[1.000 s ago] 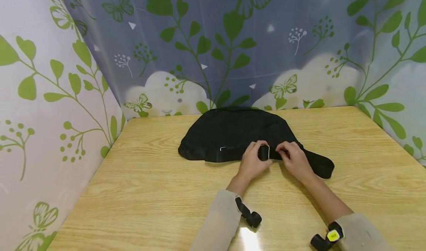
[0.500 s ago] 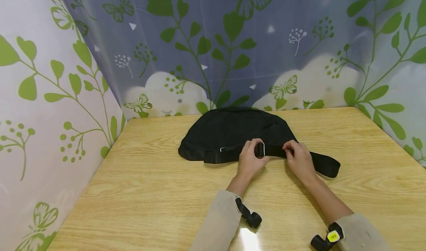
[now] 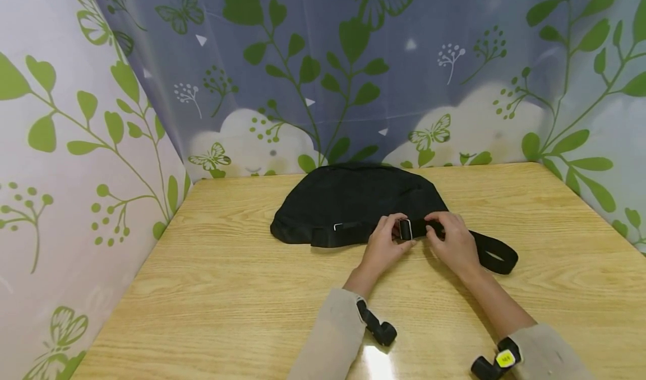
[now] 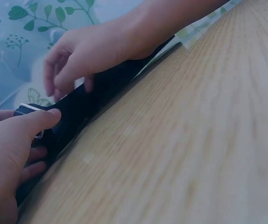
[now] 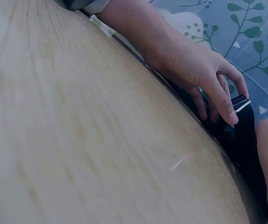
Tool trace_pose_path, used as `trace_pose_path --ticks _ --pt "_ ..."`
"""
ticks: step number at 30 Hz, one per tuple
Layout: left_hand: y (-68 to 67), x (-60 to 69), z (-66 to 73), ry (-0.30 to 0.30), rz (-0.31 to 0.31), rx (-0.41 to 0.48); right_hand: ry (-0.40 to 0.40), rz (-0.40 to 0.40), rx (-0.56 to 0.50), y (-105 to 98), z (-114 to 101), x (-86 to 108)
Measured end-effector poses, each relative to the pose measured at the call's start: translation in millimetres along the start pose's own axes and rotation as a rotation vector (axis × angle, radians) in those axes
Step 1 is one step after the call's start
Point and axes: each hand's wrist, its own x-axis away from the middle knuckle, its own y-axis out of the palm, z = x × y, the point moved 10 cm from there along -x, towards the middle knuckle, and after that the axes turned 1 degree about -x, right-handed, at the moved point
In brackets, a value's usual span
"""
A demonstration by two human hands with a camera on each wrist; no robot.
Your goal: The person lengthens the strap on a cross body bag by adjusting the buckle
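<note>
- The black bag [image 3: 353, 198] lies flat toward the far side of the bench [image 3: 227, 301], its rounded edge near the patterned cloth [image 3: 282, 83] and its strap [image 3: 497, 251] along the near edge.
- The left hand [image 3: 382, 242] pinches the metal buckle [image 3: 410, 230], thumb on one side and fingers on the other.
- The right hand [image 3: 454, 242] pinches the strap just beside the buckle, fingertips against thumb; beyond it the strap bends into a loop on the bench.
- The bag looks soft, limp and probably light, so it should crease or slide rather than resist a pull; nothing about it seems fragile.
- The strap looks like flat webbing, flexible and likely easy to grip, though it could twist or bunch where it meets the buckle.
- The buckle should be the stiff, smoother part: best held by its sides, with the strap taken flat close by.
</note>
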Motion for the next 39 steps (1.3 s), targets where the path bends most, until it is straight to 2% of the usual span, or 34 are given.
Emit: trace_pose_path --ticks 4,7,11,14,18,22,26,31,35,39 --pt "3.2 0.3 1.6 0.017 -0.032 -0.043 -0.174 -0.074 -0.053 8 -18 1.8" --pt "6.1 0.4 2.7 0.027 -0.063 -0.067 -0.228 -0.142 -0.094 14 -24 3.8" --pt "5.7 0.5 2.1 0.037 -0.053 -0.088 -0.217 -0.208 -0.116 21 -23 5.9" --pt "2.4 0.9 1.0 0.044 -0.010 -0.109 -0.205 -0.243 -0.115 26 -21 7.4" --pt "-3.8 1.3 -1.1 0.039 0.060 -0.139 -0.193 -0.243 -0.099 27 -20 7.4" --pt "-11.0 1.2 -3.9 0.008 0.124 -0.179 -0.190 -0.239 -0.097 28 -20 6.2" --pt "-10.5 0.2 -7.5 -0.035 0.102 -0.218 -0.222 -0.222 -0.090 27 -23 5.7" --pt "-5.7 -1.3 -9.3 -0.045 0.053 -0.259 -0.252 -0.187 -0.090 24 -24 5.6" --pt "-5.8 -1.4 -12.6 -0.066 0.067 -0.198 -0.261 -0.176 -0.098 23 -25 5.2" --pt "-4.4 -2.0 -19.0 -0.145 0.070 0.010 -0.259 -0.191 -0.135 22 -27 5.0"
